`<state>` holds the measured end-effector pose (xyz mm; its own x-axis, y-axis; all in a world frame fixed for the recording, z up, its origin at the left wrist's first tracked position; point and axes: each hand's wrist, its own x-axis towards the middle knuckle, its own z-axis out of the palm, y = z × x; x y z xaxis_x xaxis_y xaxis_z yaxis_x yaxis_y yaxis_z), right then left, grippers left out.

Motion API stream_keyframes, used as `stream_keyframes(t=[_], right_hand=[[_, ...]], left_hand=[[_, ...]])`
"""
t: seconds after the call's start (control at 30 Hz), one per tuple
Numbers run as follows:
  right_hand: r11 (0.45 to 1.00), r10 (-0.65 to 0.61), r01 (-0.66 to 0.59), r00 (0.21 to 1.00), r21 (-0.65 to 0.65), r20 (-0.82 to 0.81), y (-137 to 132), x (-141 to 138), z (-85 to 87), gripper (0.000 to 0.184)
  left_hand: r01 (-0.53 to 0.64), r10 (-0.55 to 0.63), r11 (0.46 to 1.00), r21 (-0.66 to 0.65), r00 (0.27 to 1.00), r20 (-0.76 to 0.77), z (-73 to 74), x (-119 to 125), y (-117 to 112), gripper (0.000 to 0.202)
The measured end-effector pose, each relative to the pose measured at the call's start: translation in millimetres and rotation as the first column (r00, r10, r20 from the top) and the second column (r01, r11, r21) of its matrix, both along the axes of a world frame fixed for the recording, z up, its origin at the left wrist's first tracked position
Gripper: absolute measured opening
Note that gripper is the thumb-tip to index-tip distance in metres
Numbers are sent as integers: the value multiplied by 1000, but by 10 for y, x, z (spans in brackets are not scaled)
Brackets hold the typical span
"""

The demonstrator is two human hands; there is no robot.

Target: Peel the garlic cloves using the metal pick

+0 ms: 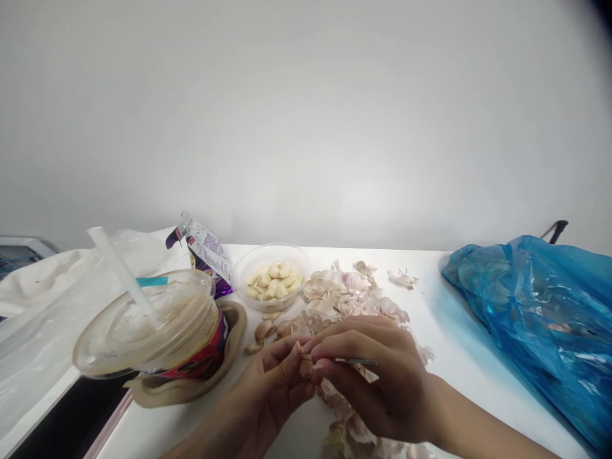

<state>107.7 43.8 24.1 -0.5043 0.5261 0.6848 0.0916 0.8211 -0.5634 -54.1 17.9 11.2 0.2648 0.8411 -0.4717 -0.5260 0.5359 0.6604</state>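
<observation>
Between the fingertips of my left hand is a garlic clove with brownish skin, pinched at its side. My right hand is closed around a thin metal blade, its fingertips meeting the clove. Most of the blade is hidden by the fingers. Behind the hands, a clear plastic bowl holds several peeled cloves. A few unpeeled cloves lie in front of the bowl. Loose garlic skins are heaped behind and under my right hand.
A lidded drink cup with a white straw stands at left in a brown sleeve. Behind it is a purple snack packet. A blue plastic bag covers the right side. Clear plastic sheeting lies far left, beside a dark flat object.
</observation>
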Motion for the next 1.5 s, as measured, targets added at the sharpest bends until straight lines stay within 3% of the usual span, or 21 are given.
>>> stream_keyframes(t=[0.33,1.03,1.3,1.5], right_hand=[[1000,4,-4,1000,11,-12,-12,-17,1,10],[1000,19,-18,997,21,-68,-11,-16,58,12],[993,-96,105,981,47,-170,-39,-9,119,16],[993,-96,108,973,47,-211,-39,7,109,19]], left_hand=[[7,-7,1000,-8,998,62,-152,-44,47,14],[1,-4,999,34,997,74,-152,-73,68,17],[-16,15,1000,10,992,128,-107,-55,46,12],[-31,33,999,-16,994,105,-43,-33,31,12]])
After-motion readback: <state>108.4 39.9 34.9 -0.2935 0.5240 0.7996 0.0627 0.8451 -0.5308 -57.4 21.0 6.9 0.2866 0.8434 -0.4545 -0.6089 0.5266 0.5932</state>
